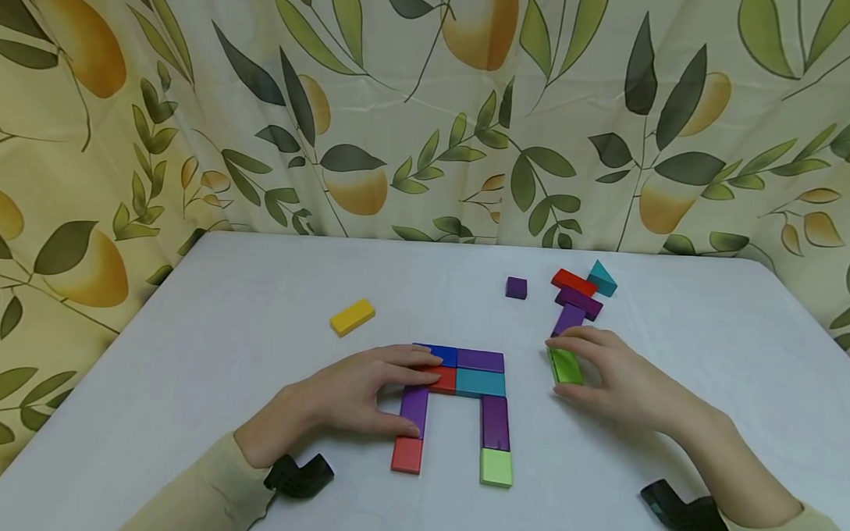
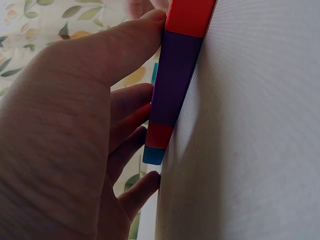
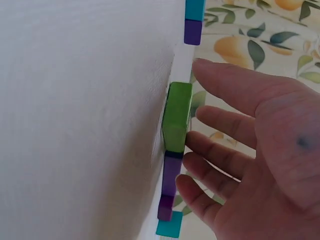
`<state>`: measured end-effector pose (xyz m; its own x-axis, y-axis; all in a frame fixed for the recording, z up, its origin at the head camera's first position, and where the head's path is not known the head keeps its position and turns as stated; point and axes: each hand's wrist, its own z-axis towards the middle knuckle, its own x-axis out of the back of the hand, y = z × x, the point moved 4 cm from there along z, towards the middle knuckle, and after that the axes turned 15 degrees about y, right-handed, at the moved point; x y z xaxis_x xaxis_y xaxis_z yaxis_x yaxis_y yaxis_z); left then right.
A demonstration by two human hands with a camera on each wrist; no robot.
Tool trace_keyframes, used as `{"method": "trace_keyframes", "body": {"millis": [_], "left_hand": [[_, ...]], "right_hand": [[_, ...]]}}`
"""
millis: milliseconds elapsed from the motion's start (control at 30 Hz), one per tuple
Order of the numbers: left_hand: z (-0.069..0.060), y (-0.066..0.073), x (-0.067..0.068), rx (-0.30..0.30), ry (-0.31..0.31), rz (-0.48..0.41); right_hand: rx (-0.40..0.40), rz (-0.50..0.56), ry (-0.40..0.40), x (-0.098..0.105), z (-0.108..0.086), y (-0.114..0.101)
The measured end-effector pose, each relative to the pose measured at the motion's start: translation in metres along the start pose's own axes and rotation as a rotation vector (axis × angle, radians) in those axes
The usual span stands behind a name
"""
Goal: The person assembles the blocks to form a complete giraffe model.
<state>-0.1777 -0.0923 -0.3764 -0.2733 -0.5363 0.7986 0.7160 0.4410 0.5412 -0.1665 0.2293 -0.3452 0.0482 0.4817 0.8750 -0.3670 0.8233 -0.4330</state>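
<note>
Flat coloured blocks form an arch-like figure on the table in the head view. My left hand [image 1: 364, 388] lies over its left side, fingers extended on the blue block [image 1: 444, 355] and red block [image 1: 446, 380], thumb at the purple block [image 1: 413, 412] of the left leg. In the left wrist view the thumb touches the edge of that leg. My right hand [image 1: 621, 378] hovers around a green block [image 1: 567, 367], thumb at its near end and fingers over its far end. In the right wrist view this hand's fingers are spread beside the green block [image 3: 177, 117], not visibly closed on it.
Beyond the green block lie a purple block [image 1: 569, 319], a dark purple block [image 1: 580, 302], a red block [image 1: 574, 282] and a teal triangle [image 1: 602, 279]. A small purple cube [image 1: 516, 288] and a yellow block [image 1: 353, 318] lie apart. A patterned curtain [image 1: 429, 141] hangs behind.
</note>
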Motion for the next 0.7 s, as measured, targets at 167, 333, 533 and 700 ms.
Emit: {"method": "trace_keyframes", "body": {"millis": [167, 333, 533, 700], "left_hand": [[0.0001, 0.0005, 0.0006, 0.006, -0.004, 0.001], [0.0, 0.0008, 0.0008, 0.006, -0.004, 0.005], [-0.0008, 0.0011, 0.0012, 0.006, -0.002, 0.003], [-0.0006, 0.0004, 0.0007, -0.003, 0.0, 0.002]], "right_hand": [[0.009, -0.015, 0.0, 0.0008, -0.0001, 0.0004], [0.013, -0.015, -0.02, 0.0003, -0.0004, 0.0007], [0.001, -0.016, -0.061, 0.0, -0.001, 0.0021], [-0.001, -0.021, -0.059, -0.0009, -0.0003, 0.0002]]}}
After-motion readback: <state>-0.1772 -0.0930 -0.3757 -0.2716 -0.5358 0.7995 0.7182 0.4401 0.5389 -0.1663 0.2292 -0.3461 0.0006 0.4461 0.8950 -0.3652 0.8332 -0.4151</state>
